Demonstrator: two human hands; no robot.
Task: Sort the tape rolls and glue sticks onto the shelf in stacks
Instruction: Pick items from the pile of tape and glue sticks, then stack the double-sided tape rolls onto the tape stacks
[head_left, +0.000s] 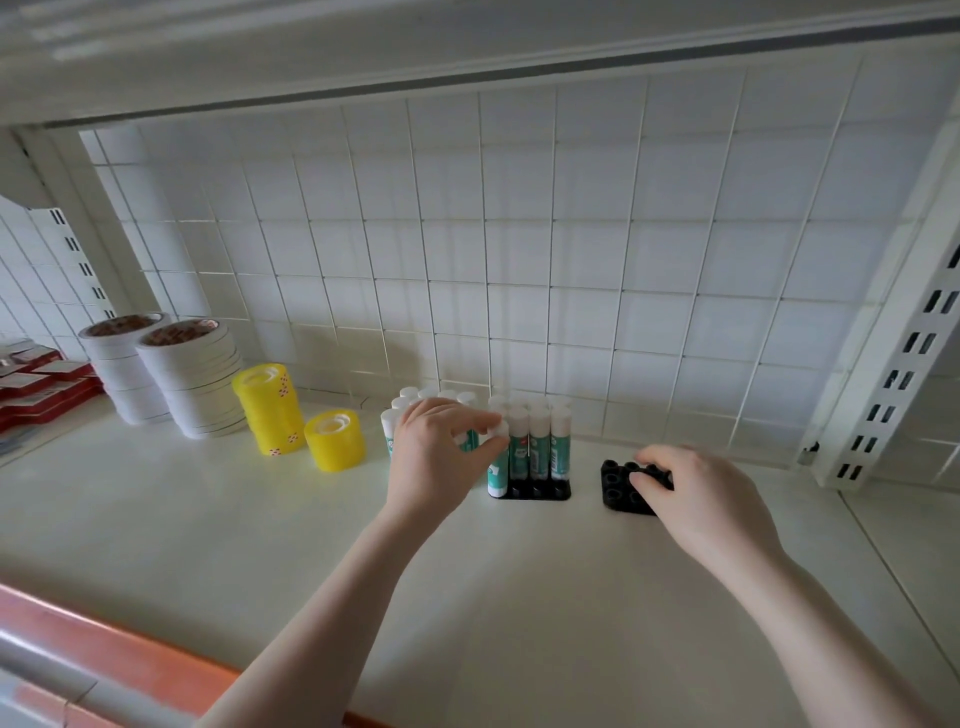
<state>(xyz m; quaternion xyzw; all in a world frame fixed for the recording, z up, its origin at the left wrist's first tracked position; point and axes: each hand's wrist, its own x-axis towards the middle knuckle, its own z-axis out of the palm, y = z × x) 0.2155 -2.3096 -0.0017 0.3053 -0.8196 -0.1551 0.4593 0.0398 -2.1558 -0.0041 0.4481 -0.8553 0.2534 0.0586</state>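
Views: I have one only, the head camera, so nothing is shared with a second view.
Position: I look from above and in front of the shelf (519, 597), close in at arm's reach.
Facing: forward and down, toward the wire grid back panel (519, 234).
Lens: wide, so straight edges bow near the borders.
Frame: both forearms enter from the bottom; the left hand (436, 457) and right hand (711, 499) sit near centre.
Edges: the upper shelf's underside (363, 47) runs along the top, a slotted upright (904, 364) stands at right.

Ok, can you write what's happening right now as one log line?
left hand: pinches glue stick at full holder | right hand: holds empty black holder | tape rolls: stacked left
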